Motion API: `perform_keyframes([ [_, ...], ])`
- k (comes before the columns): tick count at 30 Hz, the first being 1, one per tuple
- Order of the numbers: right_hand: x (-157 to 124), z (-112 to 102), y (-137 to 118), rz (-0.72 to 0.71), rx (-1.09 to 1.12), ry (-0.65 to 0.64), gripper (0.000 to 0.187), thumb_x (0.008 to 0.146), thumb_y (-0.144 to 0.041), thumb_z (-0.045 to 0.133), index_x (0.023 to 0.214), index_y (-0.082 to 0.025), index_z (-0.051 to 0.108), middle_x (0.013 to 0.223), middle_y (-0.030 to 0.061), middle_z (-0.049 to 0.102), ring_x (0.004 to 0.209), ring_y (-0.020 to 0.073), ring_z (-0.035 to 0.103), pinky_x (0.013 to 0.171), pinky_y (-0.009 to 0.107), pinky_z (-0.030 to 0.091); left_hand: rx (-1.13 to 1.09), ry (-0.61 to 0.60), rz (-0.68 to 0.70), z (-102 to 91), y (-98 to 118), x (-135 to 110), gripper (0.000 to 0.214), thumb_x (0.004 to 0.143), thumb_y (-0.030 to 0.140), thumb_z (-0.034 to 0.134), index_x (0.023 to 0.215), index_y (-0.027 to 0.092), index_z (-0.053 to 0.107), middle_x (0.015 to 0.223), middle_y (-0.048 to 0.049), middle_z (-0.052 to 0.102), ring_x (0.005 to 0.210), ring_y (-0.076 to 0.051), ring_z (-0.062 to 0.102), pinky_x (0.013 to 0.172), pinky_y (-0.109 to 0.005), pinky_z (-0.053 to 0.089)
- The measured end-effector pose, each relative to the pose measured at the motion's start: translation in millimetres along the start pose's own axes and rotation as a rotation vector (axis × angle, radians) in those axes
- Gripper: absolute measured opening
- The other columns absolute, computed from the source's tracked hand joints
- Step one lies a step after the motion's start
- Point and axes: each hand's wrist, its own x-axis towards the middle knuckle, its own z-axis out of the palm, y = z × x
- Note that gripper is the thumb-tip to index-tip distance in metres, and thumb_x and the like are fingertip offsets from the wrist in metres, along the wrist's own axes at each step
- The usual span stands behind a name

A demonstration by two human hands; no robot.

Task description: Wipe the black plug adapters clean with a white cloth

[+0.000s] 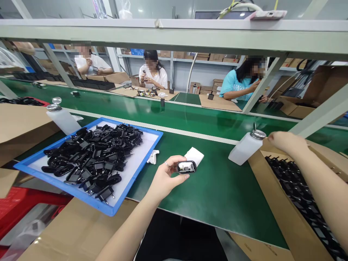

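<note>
At the near edge of the green surface (217, 188), the left hand (167, 174) is raised palm-inward and grips one black charger plug (186, 166) between thumb and fingertips, its pale inner face turned toward the camera. The plug is held clear of the surface, just in front of a folded white cloth (194, 155) that lies flat on the mat. A second, crumpled white cloth (153, 157) lies to the left, beside the blue tray (89, 201).

The tray carries a loose heap of black plugs (95, 159); the heap covers most of the tray floor, so by judgement a large share of the parts is yet to be handled. To the right, an open cardboard box (274, 203) contains black parts laid in ordered rows (299, 192); by judgement these are finished pieces, and the rows seen run the length of the box.

The right hand (285, 142) is extended over the box's far corner, its fingertips at the metal cap of a white dispenser bottle (244, 148). It grasps nothing; whether it presses the cap cannot be told.

Farther left, a second dispenser bottle (63, 117) stands behind the tray. Beyond the conveyor belt (190, 116), three seated people (153, 72) work at the opposite bench.
</note>
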Motion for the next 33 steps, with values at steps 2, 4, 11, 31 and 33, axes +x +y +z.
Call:
perform_keyframes([
  [2, -9.5, -18.1, -30.3, 0.145, -0.072, 0.010, 0.022, 0.080, -0.020, 0.031, 0.078, -0.013, 0.053, 0.075, 0.0145, 0.053, 0.066, 0.0248, 0.050, 0.051, 0.030, 0.035, -0.052, 0.043, -0.074, -3.5, -8.6, -0.8, 0.032, 0.056, 0.013, 0.060, 0.087, 0.020, 0.053, 0.091, -0.0019, 0.053, 0.084, -0.014, 0.049, 0.073, -0.023, 0.040],
  [4, -19.5, -27.6, -66.1, 0.103, -0.098, 0.035, 0.027, 0.082, -0.032, 0.032, 0.087, -0.013, 0.049, 0.079, 0.0144, 0.052, 0.071, 0.0274, 0.049, 0.052, 0.032, 0.036, -0.106, 0.099, -0.146, -8.1, -18.7, -2.5, 0.033, 0.054, 0.015, 0.062, 0.086, 0.020, 0.054, 0.086, -0.0008, 0.054, 0.081, -0.013, 0.050, 0.072, -0.022, 0.039],
  [11, -11.8, -8.0, -115.5, -0.232, -0.034, -0.091, 0.028, 0.083, -0.030, 0.028, 0.101, -0.020, 0.047, 0.095, 0.0059, 0.050, 0.081, 0.0236, 0.048, 0.062, 0.031, 0.039, -0.165, 0.187, -0.274, -23.4, -42.3, -13.2, 0.035, 0.051, 0.015, 0.064, 0.085, 0.019, 0.055, 0.082, -0.0006, 0.055, 0.078, -0.012, 0.049, 0.069, -0.021, 0.039],
  [31, 13.6, 50.7, -102.8, -0.745, -0.172, -0.299, 0.033, 0.059, -0.021, 0.061, 0.091, -0.022, 0.055, 0.107, 0.0050, 0.042, 0.108, 0.0316, 0.020, 0.081, 0.057, 0.015, -0.123, 0.246, -0.349, -22.5, -48.6, -5.5, 0.039, 0.048, 0.021, 0.066, 0.085, 0.018, 0.054, 0.081, -0.0012, 0.055, 0.074, -0.012, 0.049, 0.068, -0.021, 0.038],
  [33, 20.0, 43.5, -92.3, -0.739, -0.069, -0.225, 0.030, 0.059, -0.023, 0.061, 0.088, -0.022, 0.055, 0.104, 0.0042, 0.044, 0.106, 0.0296, 0.024, 0.083, 0.052, 0.019, -0.123, 0.251, -0.351, -22.8, -48.6, -5.2, 0.039, 0.047, 0.021, 0.067, 0.084, 0.018, 0.054, 0.081, -0.0012, 0.055, 0.074, -0.012, 0.049, 0.067, -0.021, 0.038],
])
